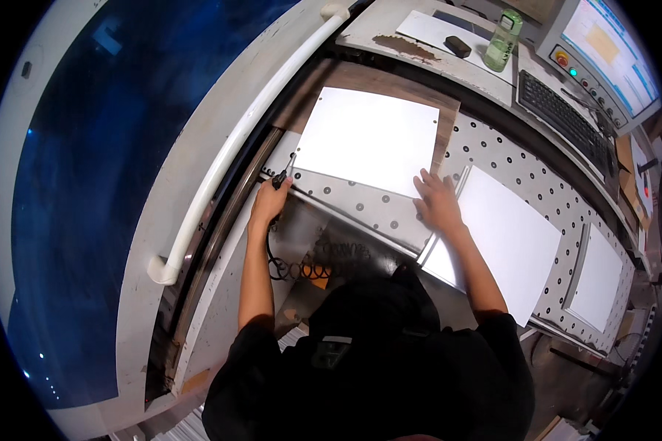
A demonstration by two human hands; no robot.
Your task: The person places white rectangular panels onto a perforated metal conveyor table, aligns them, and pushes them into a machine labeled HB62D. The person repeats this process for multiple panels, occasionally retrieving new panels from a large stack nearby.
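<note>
My left hand (271, 200) grips a small black tool (282, 175) with a thin nozzle and a black coiled hose (301, 269) trailing back toward me. The nozzle tip points at the near left corner of a large white sheet (368, 138) lying on the perforated metal table (493, 156). My right hand (438, 200) rests flat, fingers spread, at the sheet's near right corner, partly on the grey table surface.
Two more white sheets (504, 239) (597, 278) lie to the right on the table. A long white handle (235, 140) on a blue-windowed lid stands to the left. Behind are a green bottle (503, 40), a keyboard (563, 117) and a monitor (612, 50).
</note>
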